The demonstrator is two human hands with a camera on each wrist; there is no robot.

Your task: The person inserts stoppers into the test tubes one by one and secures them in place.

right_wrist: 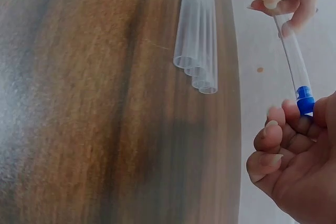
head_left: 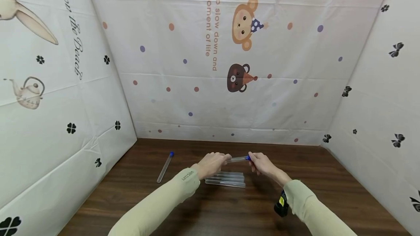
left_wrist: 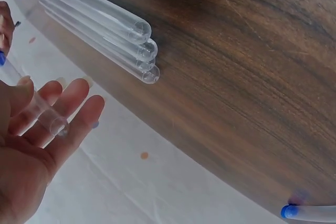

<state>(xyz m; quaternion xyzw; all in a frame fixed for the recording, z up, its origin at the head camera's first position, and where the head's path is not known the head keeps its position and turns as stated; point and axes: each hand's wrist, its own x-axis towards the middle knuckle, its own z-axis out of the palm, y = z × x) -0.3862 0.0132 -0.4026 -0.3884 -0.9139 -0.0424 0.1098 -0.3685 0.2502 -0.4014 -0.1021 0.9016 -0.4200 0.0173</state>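
A: Grip status? Right hand [right_wrist: 294, 166] pinches the blue cap [right_wrist: 305, 99] of a clear tube [head_left: 238, 159], fingers curled about it. Left hand [left_wrist: 37, 145] supports the closed round end, fingers nearly straight, tube lying across them.

B: So the tube spans both hands, held level above the tabletop [head_left: 315, 177]?

A: Yes. Cap looks seated or nearly so; I cannot tell which.

B: Progress?

A: Judging by the layout: one capped tube [head_left: 165, 166] lies apart to the left. Just below the hands, a row of tubes [head_left: 225, 179] lies side by side, touching; at least some look uncapped and still to be done.
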